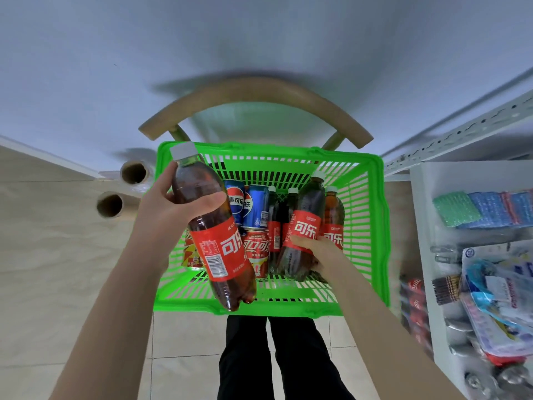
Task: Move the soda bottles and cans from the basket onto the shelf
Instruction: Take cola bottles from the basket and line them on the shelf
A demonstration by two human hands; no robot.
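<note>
A green plastic basket (375, 215) sits on a wooden chair in front of me. My left hand (170, 212) grips a cola bottle (213, 235) with a red label and white cap, lifted above the basket's left side. Inside the basket, my right hand (320, 252) holds a second red-labelled cola bottle (302, 226) by its lower half. Two blue cans (251, 206), a red can (256, 252) and more cola bottles (334, 223) stay in the basket. The white shelf (421, 215) stands at the right.
The chair's curved wooden back (253, 93) arches behind the basket. Two cardboard rolls (121, 186) lie on the floor at the left. The shelf holds scouring pads (484, 209), packaged goods and red cans on a lower level (415, 301). My legs are below.
</note>
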